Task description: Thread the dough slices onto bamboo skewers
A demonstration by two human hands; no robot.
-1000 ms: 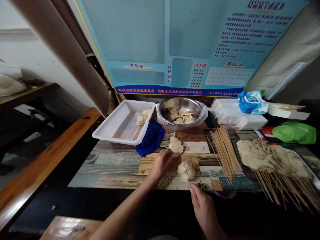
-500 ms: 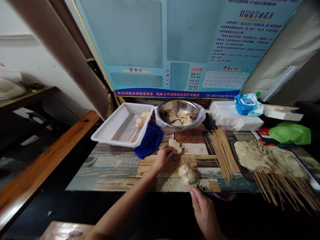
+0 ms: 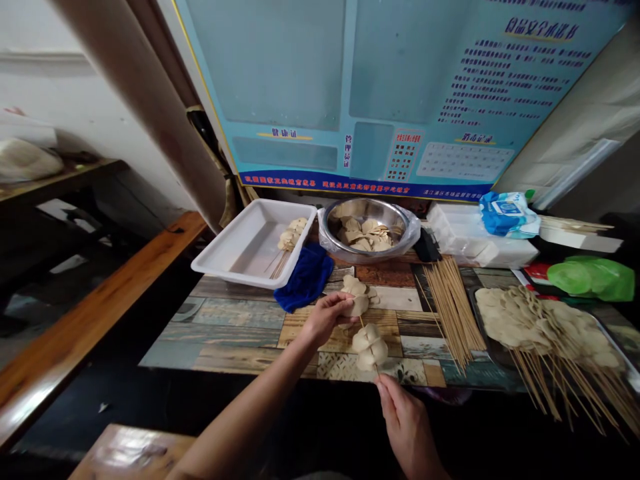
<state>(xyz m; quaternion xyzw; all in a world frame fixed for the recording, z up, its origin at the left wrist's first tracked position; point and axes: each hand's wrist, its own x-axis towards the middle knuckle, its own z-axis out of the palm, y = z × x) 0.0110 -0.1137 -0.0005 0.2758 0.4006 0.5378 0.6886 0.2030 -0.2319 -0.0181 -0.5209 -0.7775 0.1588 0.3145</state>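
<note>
My right hand (image 3: 406, 419) pinches the lower end of a bamboo skewer (image 3: 371, 347) that carries a few pale folded slices and points away from me. My left hand (image 3: 326, 315) is closed on one pale slice (image 3: 357, 305), lifted just off a small pile of slices (image 3: 356, 288) on the patterned table (image 3: 235, 333). The slice sits close to the skewer's tip.
A white tray (image 3: 240, 250) with some finished skewers stands at the back left beside a blue cloth (image 3: 305, 280). A steel bowl (image 3: 369, 230) of slices sits behind. Bare skewers (image 3: 450, 300) lie to the right, then a tray of finished skewers (image 3: 545, 323).
My left hand reached into the small pile, closed on a slice and now lifts it toward the skewer tip. The right hand has kept the skewer nearly still.
</note>
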